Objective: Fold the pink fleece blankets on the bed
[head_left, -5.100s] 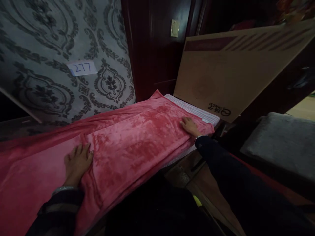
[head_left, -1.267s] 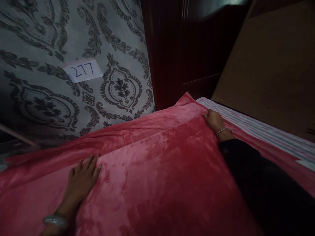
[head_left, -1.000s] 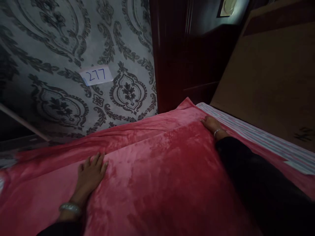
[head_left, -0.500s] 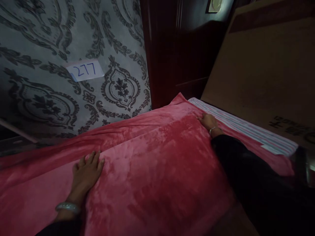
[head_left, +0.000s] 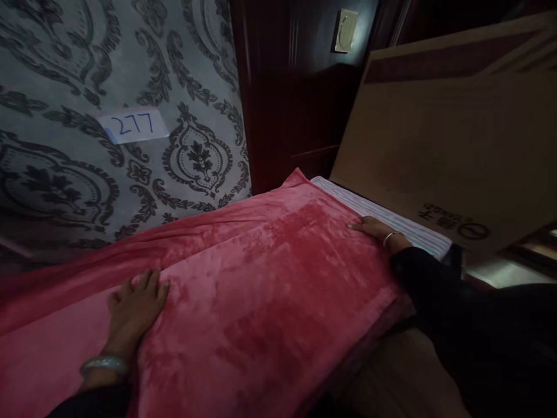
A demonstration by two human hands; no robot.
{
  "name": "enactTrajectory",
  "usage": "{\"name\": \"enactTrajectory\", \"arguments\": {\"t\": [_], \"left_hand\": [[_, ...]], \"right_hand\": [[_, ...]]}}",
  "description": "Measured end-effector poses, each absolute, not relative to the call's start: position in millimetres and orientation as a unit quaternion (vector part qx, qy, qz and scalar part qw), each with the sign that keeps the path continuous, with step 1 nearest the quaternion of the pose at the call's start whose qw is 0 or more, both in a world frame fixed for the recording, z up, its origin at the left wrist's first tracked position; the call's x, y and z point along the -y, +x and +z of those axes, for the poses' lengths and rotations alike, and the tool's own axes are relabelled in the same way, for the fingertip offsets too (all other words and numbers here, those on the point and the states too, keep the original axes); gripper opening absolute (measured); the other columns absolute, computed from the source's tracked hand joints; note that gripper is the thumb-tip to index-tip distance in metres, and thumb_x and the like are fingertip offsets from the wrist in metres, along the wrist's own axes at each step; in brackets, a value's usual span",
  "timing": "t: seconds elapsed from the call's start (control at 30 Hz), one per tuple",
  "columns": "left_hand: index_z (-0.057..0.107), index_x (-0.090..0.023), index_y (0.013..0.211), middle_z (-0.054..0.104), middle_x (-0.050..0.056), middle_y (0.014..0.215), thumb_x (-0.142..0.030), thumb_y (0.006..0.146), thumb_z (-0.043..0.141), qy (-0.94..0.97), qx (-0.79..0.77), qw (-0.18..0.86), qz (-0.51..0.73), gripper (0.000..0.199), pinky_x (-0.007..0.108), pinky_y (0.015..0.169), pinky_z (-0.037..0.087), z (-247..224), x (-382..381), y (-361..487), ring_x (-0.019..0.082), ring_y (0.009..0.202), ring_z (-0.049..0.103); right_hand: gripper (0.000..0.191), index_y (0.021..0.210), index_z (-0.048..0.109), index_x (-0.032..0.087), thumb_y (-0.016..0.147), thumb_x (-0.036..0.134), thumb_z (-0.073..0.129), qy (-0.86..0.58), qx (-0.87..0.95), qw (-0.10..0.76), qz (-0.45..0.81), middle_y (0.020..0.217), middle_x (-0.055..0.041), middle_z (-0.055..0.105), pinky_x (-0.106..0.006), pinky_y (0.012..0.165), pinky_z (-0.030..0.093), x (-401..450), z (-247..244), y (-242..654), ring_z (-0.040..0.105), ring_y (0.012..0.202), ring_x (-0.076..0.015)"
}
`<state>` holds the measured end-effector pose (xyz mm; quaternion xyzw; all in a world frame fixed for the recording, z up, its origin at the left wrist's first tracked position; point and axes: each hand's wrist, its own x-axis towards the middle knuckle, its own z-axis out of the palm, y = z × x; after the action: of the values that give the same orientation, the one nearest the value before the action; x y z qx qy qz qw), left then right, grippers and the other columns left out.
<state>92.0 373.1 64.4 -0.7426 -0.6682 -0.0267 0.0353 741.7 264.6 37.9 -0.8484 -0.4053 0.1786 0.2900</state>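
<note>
A pink-red plush blanket [head_left: 261, 278] lies spread in front of me, its upper layer folded along a straight crease. My left hand [head_left: 137, 305], with a pale bangle at the wrist, rests palm down on the blanket, fingers spread and holding nothing. Over at the blanket's right edge is my right hand [head_left: 373, 227], its fingers stretched out towards the left and touching the cloth. Beyond the right hand, a striped cloth [head_left: 391, 217] shows from under the blanket. The palm side of the right hand is hidden.
A large cardboard box [head_left: 435, 145] leans at the right, behind the striped cloth. Patterned wallpaper [head_left: 200, 157] with a paper card [head_left: 133, 125] reading 277 stands at the left. Dark red wood panelling [head_left: 278, 116] with a light switch plate [head_left: 346, 32] is at the back.
The view has turned right. My right hand has moved nearer along the blanket's right edge, and the pink cloth that spread beneath that arm no longer shows there. My left hand stays flat.
</note>
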Motion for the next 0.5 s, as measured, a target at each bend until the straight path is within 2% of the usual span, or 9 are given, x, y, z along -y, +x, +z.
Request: {"name": "enactTrajectory", "arguments": {"t": [0.13, 0.33, 0.5], "left_hand": [[0.047, -0.011, 0.152, 0.042, 0.021, 0.16, -0.05, 0.097, 0.016, -0.754, 0.654, 0.028, -0.049, 0.074, 0.071, 0.104, 0.035, 68, -373, 93, 0.049, 0.14, 0.037], [0.041, -0.015, 0.157, 0.038, 0.022, 0.162, -0.051, 0.097, 0.023, -0.75, 0.657, 0.007, -0.074, 0.072, 0.073, 0.107, 0.031, 72, -368, 97, 0.051, 0.142, 0.035], [0.036, -0.015, 0.159, 0.031, 0.022, 0.165, -0.051, 0.1, 0.022, -0.754, 0.653, 0.009, -0.073, 0.07, 0.074, 0.108, 0.03, 82, -362, 102, 0.052, 0.144, 0.033]], "right_hand": [[0.039, 0.087, 0.071, 0.016, 0.08, 0.054, 0.076, -0.862, 0.395, 0.281, 0.149, 0.092, -0.0094, 0.072, -0.03, 0.079, 0.049, -266, 32, 730, 0.066, 0.091, -0.0246], [0.031, 0.088, 0.072, 0.015, 0.083, 0.046, 0.074, -0.877, 0.36, 0.273, 0.166, 0.091, -0.0099, 0.071, -0.029, 0.078, 0.049, -244, 48, 731, 0.066, 0.088, -0.0232], [0.027, 0.072, 0.071, 0.016, 0.076, 0.041, 0.081, -0.874, 0.347, 0.283, 0.188, 0.08, -0.0097, 0.07, -0.034, 0.076, 0.05, -182, 60, 741, 0.064, 0.081, -0.0248]]}}
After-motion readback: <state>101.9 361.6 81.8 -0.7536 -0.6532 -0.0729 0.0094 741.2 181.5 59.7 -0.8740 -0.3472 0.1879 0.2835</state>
